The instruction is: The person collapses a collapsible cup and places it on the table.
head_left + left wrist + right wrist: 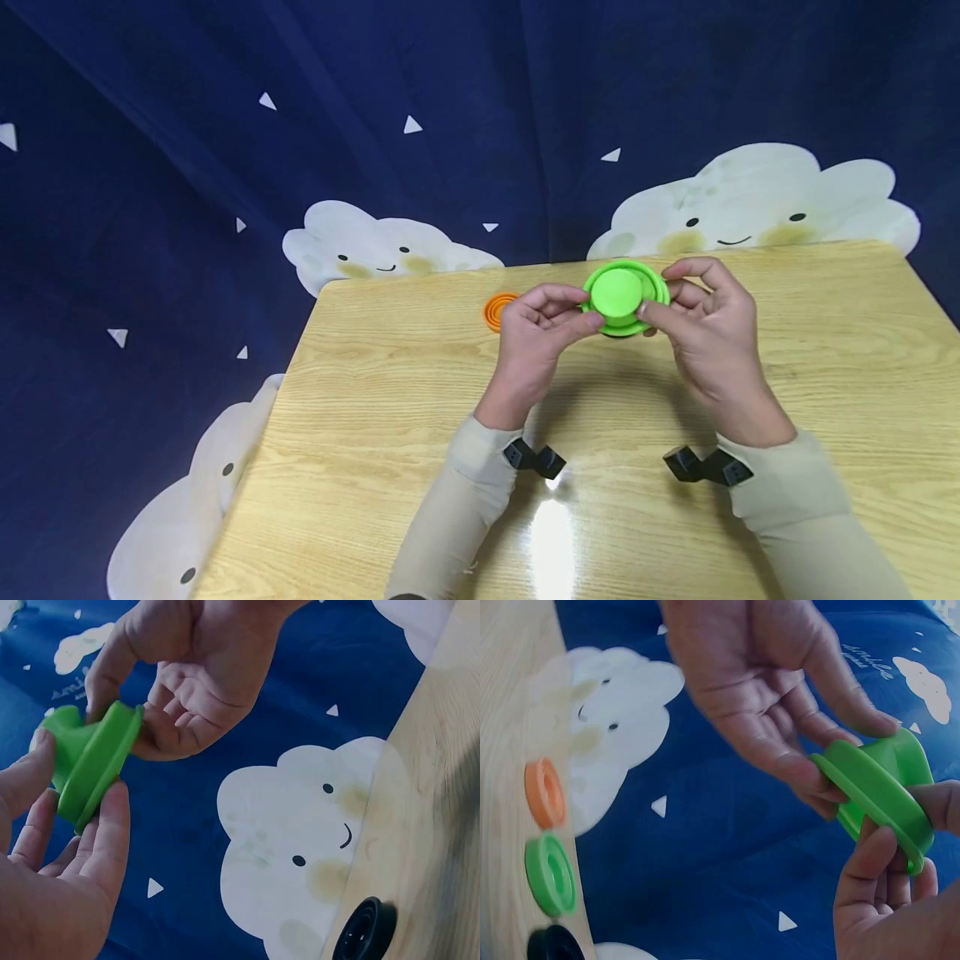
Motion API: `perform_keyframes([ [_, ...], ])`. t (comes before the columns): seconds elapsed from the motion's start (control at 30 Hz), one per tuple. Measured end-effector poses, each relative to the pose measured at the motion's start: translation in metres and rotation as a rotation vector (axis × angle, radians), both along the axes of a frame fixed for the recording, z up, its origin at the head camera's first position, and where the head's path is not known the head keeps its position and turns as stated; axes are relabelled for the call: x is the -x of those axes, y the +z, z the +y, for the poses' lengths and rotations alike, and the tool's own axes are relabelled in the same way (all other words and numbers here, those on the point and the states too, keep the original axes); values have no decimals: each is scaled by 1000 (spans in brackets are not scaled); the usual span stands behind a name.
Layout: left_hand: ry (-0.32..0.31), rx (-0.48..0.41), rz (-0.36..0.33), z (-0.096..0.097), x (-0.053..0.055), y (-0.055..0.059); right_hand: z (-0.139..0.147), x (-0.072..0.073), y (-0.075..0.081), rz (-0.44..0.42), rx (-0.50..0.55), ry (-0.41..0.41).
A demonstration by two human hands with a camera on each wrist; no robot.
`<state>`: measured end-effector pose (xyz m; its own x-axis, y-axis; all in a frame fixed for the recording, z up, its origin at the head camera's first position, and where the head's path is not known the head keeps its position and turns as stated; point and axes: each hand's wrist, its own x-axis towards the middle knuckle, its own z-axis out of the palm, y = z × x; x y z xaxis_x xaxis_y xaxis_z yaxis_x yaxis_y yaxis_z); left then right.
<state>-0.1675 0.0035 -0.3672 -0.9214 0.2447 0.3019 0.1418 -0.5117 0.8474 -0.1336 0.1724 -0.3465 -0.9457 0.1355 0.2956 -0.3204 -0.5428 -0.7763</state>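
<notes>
Between both hands, above the far side of the table, is a bright green collapsible cup (617, 293), soft-looking and round. Its wide rim surrounds a smaller raised disc. My left hand (528, 337) pinches the left edge with thumb and fingers. On the opposite edge my right hand (708, 337) grips it, the thumb on the front. Seen from the side in the left wrist view, the cup (94, 761) has a narrower part standing out from its rim. In the right wrist view the thumb and fingers of both hands also touch the cup (885, 780).
An orange ringed piece (498, 311) lies on the wooden table (375, 417), left of the cup. The right wrist view shows a second green piece (550, 874) and a black one (555, 943) in line with it. A dark blue curtain (465, 100) hangs behind the table.
</notes>
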Motion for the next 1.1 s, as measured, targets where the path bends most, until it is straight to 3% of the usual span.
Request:
perform_keyframes([
  [0.17, 47, 78, 64, -1, -2, 0, -4, 2, -2, 31, -209, -175],
  [0.37, 90, 112, 131, 0, -2, -1, -12, -2, 7, 80, -332, -302],
  [0.67, 175, 55, 218, 6, -4, 3, -14, 4, -3, 132, -497, -471],
  [0.83, 281, 61, 259, 11, -10, 15, -22, -6, 8, 167, -683, -547],
  [0.97, 323, 121, 286, 13, -17, 26, -28, -15, 22, 258, -760, -601],
  [1.1, 338, 252, 290, 11, -20, 32, -29, -17, 29, 356, -800, -633],
])
